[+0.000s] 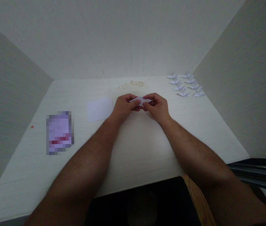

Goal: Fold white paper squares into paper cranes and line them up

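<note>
Paper (141,100), small, white and folded, pinched at both ends just above the middle of the white table (135,147): left hand (123,106) closed on one end, right hand (157,108) on the other, thumbs on top, knuckles almost meeting. Just beside the left hand, flat on the table, a blank white sheet (99,109). Further left, a blurred-out packet (59,132). Far right corner, well apart: folded paper cranes (186,84) in a cluster. Beyond the hands, a brownish stain (133,84).
</note>
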{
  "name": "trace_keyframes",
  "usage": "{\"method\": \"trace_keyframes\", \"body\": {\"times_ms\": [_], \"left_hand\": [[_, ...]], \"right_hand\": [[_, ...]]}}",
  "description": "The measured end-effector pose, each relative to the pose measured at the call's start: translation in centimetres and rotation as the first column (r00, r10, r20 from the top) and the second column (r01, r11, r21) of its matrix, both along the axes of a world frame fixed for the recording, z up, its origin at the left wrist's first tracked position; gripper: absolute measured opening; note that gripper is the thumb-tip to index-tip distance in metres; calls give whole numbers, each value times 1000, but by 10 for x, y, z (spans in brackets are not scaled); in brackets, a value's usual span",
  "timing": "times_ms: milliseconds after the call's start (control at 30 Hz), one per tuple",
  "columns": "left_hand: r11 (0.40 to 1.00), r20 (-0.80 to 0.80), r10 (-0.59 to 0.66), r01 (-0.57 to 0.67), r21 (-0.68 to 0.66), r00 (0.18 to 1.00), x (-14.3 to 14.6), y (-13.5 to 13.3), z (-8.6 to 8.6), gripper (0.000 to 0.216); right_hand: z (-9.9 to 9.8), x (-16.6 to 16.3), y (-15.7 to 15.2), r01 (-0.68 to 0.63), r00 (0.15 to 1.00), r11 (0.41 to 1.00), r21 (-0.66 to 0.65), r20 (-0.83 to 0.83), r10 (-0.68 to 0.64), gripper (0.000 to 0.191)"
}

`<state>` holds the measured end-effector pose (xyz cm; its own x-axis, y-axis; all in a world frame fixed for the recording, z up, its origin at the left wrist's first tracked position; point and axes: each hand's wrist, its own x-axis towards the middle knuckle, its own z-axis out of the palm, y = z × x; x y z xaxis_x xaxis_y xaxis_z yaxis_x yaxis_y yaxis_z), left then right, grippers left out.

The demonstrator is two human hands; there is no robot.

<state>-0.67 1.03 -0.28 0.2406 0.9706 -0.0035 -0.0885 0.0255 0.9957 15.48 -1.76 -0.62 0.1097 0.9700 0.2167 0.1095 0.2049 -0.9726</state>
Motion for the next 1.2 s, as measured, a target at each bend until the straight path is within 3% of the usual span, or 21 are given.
{"method": "trace_keyframes", "body": {"times_ms": [100, 267, 567, 900, 1200], "left_hand": [[1000, 19, -19, 19, -2, 1000, -1, 1, 0, 33], [999, 63, -32, 34, -28, 998, -2, 0, 1, 38], [995, 143, -87, 93, -41, 986, -4, 2, 0, 34], [995, -57, -75, 79, 62, 996, -4, 0, 2, 30], [995, -73, -43, 49, 88, 996, -6, 5, -6, 22]], "right_hand": [[0, 1, 1, 0, 1000, 1000, 7, -14, 0, 34], [2, 2, 0, -40, 999, 999, -33, 26, 41, 22], [0, 3, 0, -82, 997, 996, -30, 3, 82, 20], [2, 2, 0, -86, 996, 995, -52, -38, 84, 30], [4, -2, 0, -97, 994, 986, -134, 30, 102, 29]]}}
